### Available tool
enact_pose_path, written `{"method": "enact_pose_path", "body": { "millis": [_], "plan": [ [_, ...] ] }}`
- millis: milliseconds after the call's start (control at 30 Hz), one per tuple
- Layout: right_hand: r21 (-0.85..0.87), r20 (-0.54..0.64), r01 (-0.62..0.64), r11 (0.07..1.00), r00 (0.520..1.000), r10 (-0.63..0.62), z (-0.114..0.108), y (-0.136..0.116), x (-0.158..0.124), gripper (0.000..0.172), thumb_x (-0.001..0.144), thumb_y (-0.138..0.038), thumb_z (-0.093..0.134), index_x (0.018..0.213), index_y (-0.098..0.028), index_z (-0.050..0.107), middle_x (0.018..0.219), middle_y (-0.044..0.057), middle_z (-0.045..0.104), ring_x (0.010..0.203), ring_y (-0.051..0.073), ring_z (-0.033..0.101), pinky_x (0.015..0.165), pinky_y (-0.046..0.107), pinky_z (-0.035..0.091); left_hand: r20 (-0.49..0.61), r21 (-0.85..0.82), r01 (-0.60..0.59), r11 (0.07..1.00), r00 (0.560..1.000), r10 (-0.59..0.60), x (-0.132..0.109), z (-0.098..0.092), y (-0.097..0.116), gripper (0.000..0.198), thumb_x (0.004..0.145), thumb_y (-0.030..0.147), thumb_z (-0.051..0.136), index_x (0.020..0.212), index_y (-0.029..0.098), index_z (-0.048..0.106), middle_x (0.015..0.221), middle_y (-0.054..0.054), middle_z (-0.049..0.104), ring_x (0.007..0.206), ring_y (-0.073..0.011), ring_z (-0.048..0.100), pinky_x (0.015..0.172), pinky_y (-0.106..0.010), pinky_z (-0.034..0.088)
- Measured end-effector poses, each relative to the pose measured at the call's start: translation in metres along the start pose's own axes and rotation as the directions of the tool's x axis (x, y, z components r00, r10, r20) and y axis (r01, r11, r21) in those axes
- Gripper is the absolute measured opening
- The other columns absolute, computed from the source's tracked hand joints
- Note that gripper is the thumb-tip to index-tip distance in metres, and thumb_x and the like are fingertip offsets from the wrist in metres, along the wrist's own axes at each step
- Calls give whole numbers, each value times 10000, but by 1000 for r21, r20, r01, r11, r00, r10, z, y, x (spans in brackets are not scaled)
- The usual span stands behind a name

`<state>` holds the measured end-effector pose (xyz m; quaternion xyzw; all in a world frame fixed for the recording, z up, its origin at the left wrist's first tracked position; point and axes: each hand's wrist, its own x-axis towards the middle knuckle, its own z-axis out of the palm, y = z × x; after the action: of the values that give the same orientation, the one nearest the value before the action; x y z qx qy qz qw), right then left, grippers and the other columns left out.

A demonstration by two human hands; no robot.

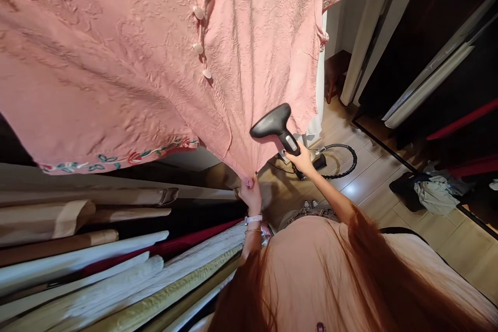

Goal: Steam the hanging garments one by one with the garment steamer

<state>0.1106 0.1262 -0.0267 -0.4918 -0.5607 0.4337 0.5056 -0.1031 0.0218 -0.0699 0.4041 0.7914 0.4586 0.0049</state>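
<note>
A pink embroidered blouse (163,62) with pale round buttons hangs in front of me, filling the upper left and middle. My left hand (251,194) is closed on its lower hem and pulls the cloth down into a taut point with folds running up from it. The handle of a black garment steamer head (272,122) is in my right hand (303,161). The wide steamer head lies over the lower part of the blouse, just above my left hand; whether it touches the cloth I cannot tell. A black hose (352,158) curls below my right hand.
Rolls of fabric (116,270) are stacked at the lower left. At the right are more rolls (428,88) and a dark box with crumpled cloth (438,194) on the wooden floor (369,166). A small dark red stool (336,75) stands behind the blouse.
</note>
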Motion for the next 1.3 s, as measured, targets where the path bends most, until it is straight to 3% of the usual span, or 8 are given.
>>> {"method": "enact_pose_path", "body": {
  "millis": [133, 267, 433, 600, 733, 933, 1033, 1300],
  "plan": [
    [-31, -11, -33, 999, 999, 33, 4, -15, 0, 319, 732, -475, 693, 891, -225, 575, 757, -39, 564, 709, 160, 496, 679, 277, 423, 40, -25, -13, 1000, 999, 14, -10, 1, 5, 285, 834, 429, 680, 697, 192, 598, 642, -32, 611, 609, -179, 541, 638, -305, 397],
    [-112, 64, -66, 991, 995, 73, 3, -10, -9, 331, 736, -479, 695, 933, -231, 598, 777, -35, 588, 720, 169, 527, 671, 272, 412, 68, -48, -4, 999, 998, 7, -16, 0, 8, 349, 825, 486, 690, 674, 192, 578, 609, -7, 568, 595, -163, 498, 631, -302, 387],
    [-250, 130, -162, 955, 972, 198, 6, 26, -22, 368, 717, -442, 719, 1012, -237, 639, 852, -1, 658, 757, 202, 576, 698, 295, 442, 60, -36, 37, 999, 998, -35, -16, -4, 8, 341, 821, 489, 689, 695, 189, 587, 630, -6, 580, 596, -164, 499, 632, -308, 392],
    [-308, 95, -269, 913, 946, 311, 5, 68, -30, 302, 649, -364, 769, 897, -243, 647, 739, -8, 622, 693, 210, 566, 688, 307, 441, -3, -43, 64, 997, 998, -65, 0, -9, 2, 304, 817, 472, 691, 749, 191, 598, 683, 1, 612, 646, -159, 529, 673, -294, 427],
    [-295, 0, -338, 894, 935, 354, -16, 88, -41, 344, 584, -352, 791, 878, -246, 645, 734, -23, 616, 691, 193, 553, 683, 288, 431, -57, -212, 91, 973, 993, -106, 22, 0, 0, 326, 798, 443, 740, 699, 204, 542, 693, 16, 616, 679, -150, 577, 704, -279, 479],
    [-161, -205, -351, 922, 926, 317, -67, 102, -65, 340, 601, -445, 732, 828, -224, 610, 732, -32, 596, 704, 177, 508, 663, 275, 398, 48, -549, 274, 789, 954, -297, 56, 41, 7, 218, 802, 316, 726, 877, 189, 567, 848, -14, 663, 749, -140, 662, 716, -274, 548],
    [-84, -359, -366, 927, 879, 314, -87, 105, -76, 366, 632, -506, 705, 817, -213, 587, 726, -21, 583, 701, 175, 490, 650, 281, 388, 101, -602, 337, 724, 932, -349, 70, 61, 12, 187, 816, 270, 700, 918, 181, 571, 917, -32, 663, 766, -119, 660, 682, -238, 525],
    [68, -656, -408, 911, 669, 349, -123, 100, -120, 413, 645, -522, 714, 876, -199, 599, 690, -11, 580, 648, 182, 512, 598, 297, 409, 382, -680, 559, 475, 823, -421, 88, 100, 27, 172, 894, 295, 650, 1020, 212, 567, 1087, -62, 651, 923, -104, 669, 776, -210, 524]
  ]
}}
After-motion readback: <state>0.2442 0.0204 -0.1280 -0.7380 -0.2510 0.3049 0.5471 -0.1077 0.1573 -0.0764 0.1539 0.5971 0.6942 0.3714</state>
